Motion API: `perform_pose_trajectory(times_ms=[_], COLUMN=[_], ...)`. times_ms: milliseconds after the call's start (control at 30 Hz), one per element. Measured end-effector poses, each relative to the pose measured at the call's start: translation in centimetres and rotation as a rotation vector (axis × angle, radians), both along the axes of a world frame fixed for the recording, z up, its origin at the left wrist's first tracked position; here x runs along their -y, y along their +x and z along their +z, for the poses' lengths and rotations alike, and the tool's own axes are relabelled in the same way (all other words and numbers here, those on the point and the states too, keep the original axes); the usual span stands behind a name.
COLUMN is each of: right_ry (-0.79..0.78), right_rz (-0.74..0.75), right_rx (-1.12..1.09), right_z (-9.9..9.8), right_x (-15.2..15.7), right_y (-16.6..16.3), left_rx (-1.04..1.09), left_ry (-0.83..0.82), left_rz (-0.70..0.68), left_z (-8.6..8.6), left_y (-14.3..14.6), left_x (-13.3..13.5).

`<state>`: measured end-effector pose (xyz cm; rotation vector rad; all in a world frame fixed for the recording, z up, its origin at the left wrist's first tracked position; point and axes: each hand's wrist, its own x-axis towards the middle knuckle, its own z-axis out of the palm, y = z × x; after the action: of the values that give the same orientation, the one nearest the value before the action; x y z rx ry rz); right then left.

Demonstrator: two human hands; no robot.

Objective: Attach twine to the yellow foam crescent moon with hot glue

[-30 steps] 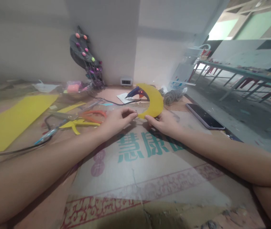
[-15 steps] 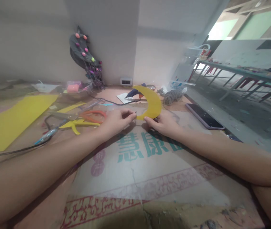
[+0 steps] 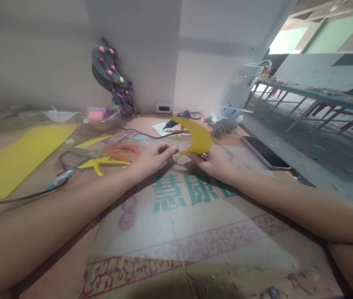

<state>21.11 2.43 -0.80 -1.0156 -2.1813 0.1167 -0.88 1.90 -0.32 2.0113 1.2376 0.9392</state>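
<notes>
Between my hands stands a yellow crescent moon shape (image 3: 199, 137), cut from a flat sheet, its upper tip curving left. My right hand (image 3: 215, 162) pinches its lower edge between thumb and fingers. Close to the crescent's lower tip, my left hand (image 3: 156, 158) has thumb and forefinger pressed together; a small dark thin bit shows at the fingertips, too small to name. A blue glue gun (image 3: 171, 124) lies behind the crescent, partly hidden by it. Orange-handled scissors (image 3: 122, 150) and a yellow cut piece (image 3: 97, 164) lie beside my left forearm.
A dark crescent with coloured pompoms (image 3: 103, 68) leans on the wall. Yellow sheet (image 3: 23, 160) lies at left. Grey yarn (image 3: 224, 128) and a phone (image 3: 266, 153) are at right, a small digital clock (image 3: 164, 108) behind. A printed plastic-like sheet (image 3: 195, 232) covers the table front.
The crescent has tilted in my right hand, its upper tip dropping lower and slightly to the left. Both hands stay in nearly the same place.
</notes>
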Motion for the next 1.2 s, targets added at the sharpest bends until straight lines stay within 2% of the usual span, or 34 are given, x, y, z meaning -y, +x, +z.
perform_pose_trajectory(times_ms=[133, 267, 433, 600, 767, 1000, 1100, 1200], right_ry=[0.021, 0.035, 0.121, 0.209, 0.164, 0.124, 0.032, -0.023], right_rz=[0.123, 0.164, 0.091, 0.028, 0.099, 0.196, 0.175, 0.108], right_rx=[0.049, 0.066, 0.04, 0.006, 0.037, 0.063, 0.099, 0.043], right_z=[0.26, 0.6, 0.4, 0.18, 0.25, 0.68, 0.73, 0.52], right_x=[0.34, 0.69, 0.63, 0.46, 0.44, 0.73, 0.78, 0.68], right_y=[-0.1, -0.17, 0.01, 0.11, 0.13, 0.44, 0.28, -0.01], left_rx=[-0.029, -0.007, 0.027, 0.027, 0.024, 0.161, 0.184, 0.174], left_ry=[0.041, -0.003, 0.069, 0.027, -0.05, -0.108, -0.126, -0.125], left_rz=[-0.028, -0.019, 0.03, -0.04, -0.07, -0.071, -0.047, -0.012], left_z=[0.02, -0.17, -0.6, -0.46, -0.01, -0.49, -0.49, -0.28], left_y=[-0.11, -0.09, -0.18, -0.17, -0.12, -0.19, -0.15, -0.1], left_x=[-0.22, -0.34, -0.7, -0.56, -0.13, -0.66, -0.68, -0.43])
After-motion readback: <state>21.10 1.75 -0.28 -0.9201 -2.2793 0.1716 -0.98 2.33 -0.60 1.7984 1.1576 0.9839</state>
